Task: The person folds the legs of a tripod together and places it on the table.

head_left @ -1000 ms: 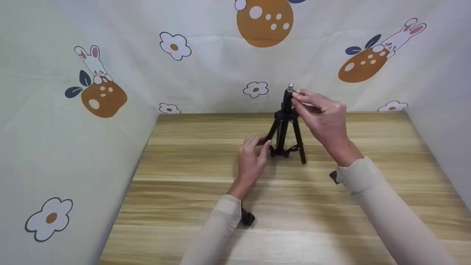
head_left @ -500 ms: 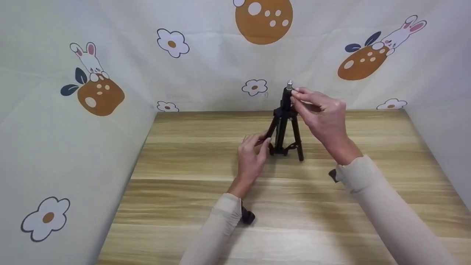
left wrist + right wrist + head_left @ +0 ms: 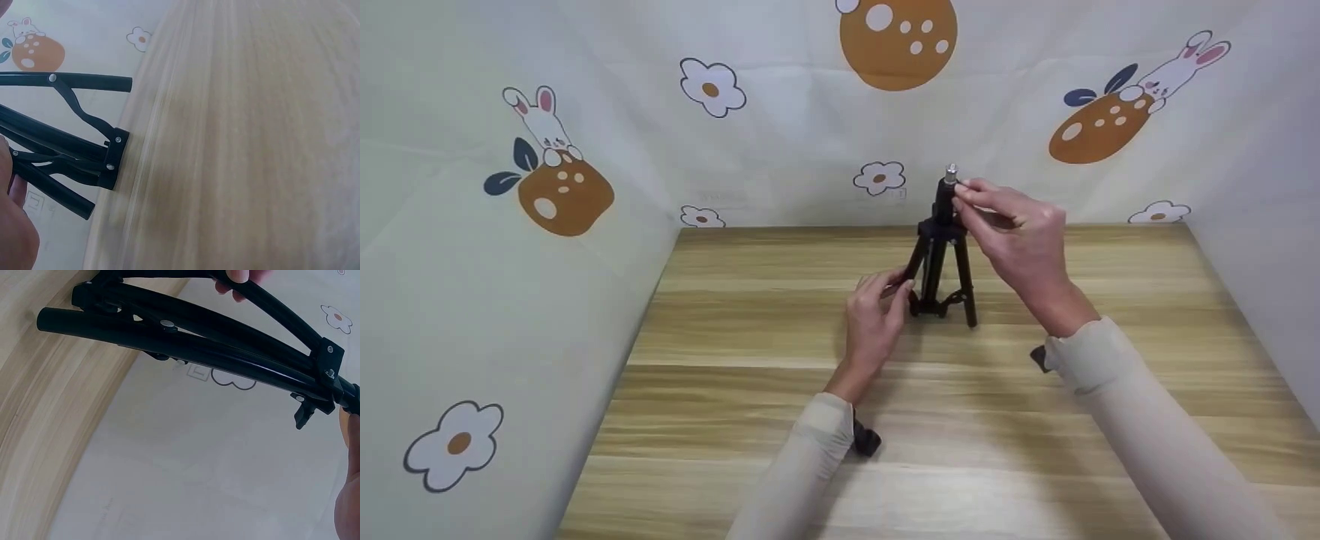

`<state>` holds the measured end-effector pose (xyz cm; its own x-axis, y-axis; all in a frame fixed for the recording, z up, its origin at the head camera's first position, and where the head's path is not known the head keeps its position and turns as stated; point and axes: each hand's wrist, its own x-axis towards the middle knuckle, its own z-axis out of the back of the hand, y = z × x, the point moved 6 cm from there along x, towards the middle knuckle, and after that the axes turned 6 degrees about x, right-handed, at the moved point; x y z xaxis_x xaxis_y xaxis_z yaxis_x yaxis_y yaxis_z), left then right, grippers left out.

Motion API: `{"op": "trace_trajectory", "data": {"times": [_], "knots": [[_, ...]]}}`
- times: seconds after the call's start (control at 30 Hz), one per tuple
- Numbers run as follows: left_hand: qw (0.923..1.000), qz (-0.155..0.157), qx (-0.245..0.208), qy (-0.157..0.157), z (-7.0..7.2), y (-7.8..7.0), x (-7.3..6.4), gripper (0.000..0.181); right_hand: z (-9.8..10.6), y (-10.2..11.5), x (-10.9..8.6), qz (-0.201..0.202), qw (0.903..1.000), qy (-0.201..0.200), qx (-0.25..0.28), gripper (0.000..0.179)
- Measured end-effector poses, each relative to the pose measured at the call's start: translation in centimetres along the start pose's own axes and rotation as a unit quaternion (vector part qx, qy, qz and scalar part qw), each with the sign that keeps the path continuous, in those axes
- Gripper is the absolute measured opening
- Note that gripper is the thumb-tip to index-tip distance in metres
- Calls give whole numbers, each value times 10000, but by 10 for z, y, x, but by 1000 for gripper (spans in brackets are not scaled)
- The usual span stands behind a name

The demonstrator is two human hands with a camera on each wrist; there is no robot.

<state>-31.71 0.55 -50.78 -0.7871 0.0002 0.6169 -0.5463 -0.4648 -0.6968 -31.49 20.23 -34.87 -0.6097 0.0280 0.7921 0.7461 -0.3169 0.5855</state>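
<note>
A small black tripod (image 3: 936, 262) stands upright near the back of the table, its legs partly spread and a silver screw (image 3: 952, 174) at its top. My left hand (image 3: 876, 311) pinches the lower part of its left leg between thumb and fingers. Up at the top, my right hand (image 3: 1024, 240) pinches the black post just below the screw. The left wrist view shows the leg braces (image 3: 84, 112) joined to a bottom bracket (image 3: 114, 160). In the right wrist view, a small lever (image 3: 304, 414) sticks out beside the hub (image 3: 328, 371).
The wood-grain table (image 3: 780, 442) is enclosed at the back and sides by pale cloth (image 3: 795, 142) printed with rabbits, oranges and flowers. The back cloth rises close behind the tripod. Dark straps with small black pieces (image 3: 867, 439) sit at both wrists.
The whole head view has shifted slightly. Both hands keep the same grip on the tripod, with no clear movement against it.
</note>
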Motion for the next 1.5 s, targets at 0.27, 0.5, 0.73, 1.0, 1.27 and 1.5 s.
{"op": "trace_trajectory", "data": {"times": [0.27,0.5,0.73,1.0,1.27,1.5], "knots": [[10000,16,-42,49,-1,-1,1,18,1,-1,-1,8,9999,5,-111,19],[9996,66,-262,87,-2,1,2,18,0,-2,-1,15,10000,13,-82,19],[9995,107,-292,74,-3,2,2,18,-1,-2,-1,-9,10000,1,-82,19],[9991,101,-402,25,-4,0,2,21,-1,-3,-2,-20,10000,-63,-44,20],[9986,186,-495,9,-6,1,2,21,-1,-3,-2,-86,9999,-41,-72,19],[9982,147,-580,-87,-8,-2,1,21,0,-2,-2,-149,9998,-4,-152,20]]}}
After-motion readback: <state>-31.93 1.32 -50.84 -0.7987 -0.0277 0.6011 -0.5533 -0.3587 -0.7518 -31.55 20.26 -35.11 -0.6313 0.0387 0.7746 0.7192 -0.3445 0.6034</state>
